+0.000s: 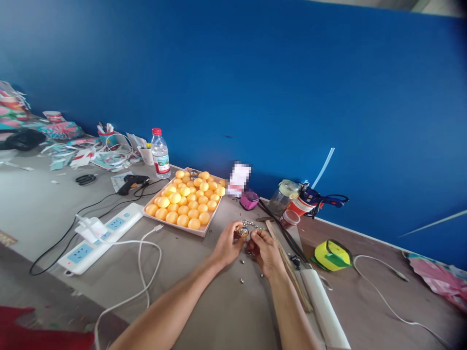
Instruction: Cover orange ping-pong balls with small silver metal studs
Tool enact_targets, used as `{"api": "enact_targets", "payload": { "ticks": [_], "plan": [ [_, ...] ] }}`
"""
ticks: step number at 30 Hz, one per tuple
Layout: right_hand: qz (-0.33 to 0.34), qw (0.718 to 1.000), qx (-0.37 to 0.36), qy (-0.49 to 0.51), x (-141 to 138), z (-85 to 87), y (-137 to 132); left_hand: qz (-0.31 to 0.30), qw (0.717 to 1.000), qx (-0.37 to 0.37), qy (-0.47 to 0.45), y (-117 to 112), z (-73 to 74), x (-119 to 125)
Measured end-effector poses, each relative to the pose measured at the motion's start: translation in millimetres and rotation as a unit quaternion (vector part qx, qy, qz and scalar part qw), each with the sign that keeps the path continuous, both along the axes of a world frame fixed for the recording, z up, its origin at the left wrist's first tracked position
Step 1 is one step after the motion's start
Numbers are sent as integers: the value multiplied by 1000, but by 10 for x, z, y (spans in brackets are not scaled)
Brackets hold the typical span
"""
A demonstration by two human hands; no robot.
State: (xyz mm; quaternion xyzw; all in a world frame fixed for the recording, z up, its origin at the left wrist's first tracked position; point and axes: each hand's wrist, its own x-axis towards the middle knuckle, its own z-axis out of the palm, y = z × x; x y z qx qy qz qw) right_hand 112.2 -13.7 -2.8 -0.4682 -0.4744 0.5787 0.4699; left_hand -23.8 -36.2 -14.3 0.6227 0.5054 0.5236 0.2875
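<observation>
My left hand (229, 245) is closed around a shiny metallic ball (242, 232), gripped between thumb and fingers. Close beside it on the right, my right hand (266, 249) has its thumb and fingers pinched together near the ball; whatever is in them is too small to make out. Small shiny metal pieces (251, 223) lie clustered just behind my hands. A few more, such as a loose metal piece (242, 281), are scattered in front. Left of my hands is a shallow box (202, 232) filled with orange table tennis balls (183, 209), with a couple of metallic balls at its back.
A power strip (120, 227) with white cables lies at left, near a glue gun (133, 183), scissors (86, 179) and a water bottle (160, 155). At right are wooden sticks (288, 265), a clear jar (282, 197), a yellow-green tape measure (332, 255) and a white bar (323, 306).
</observation>
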Motion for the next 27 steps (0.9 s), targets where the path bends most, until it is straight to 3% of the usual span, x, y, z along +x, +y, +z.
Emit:
{"api": "enact_targets", "payload": {
  "ticks": [3, 6, 10, 14, 21, 27],
  "plan": [
    [-35, 972, 140, -184, 68, 21, 11, 16, 1000, 3, -11, 28, 31, -27],
    [0, 899, 248, -360, 56, 6, -27, 23, 1000, 16, 3, 22, 71, -41],
    [43, 792, 256, -552, -35, -43, -122, 30, 999, 31, 16, -7, 111, -21],
    [24, 732, 259, -630, -103, -80, -170, 49, 998, 36, 17, -11, 120, -13],
    [-1, 710, 228, -666, -74, -65, -140, 67, 997, 38, 23, 11, 84, -30],
    [17, 731, 216, -647, -77, 4, -139, 61, 997, 29, 23, 12, 66, -26]
  ]
}}
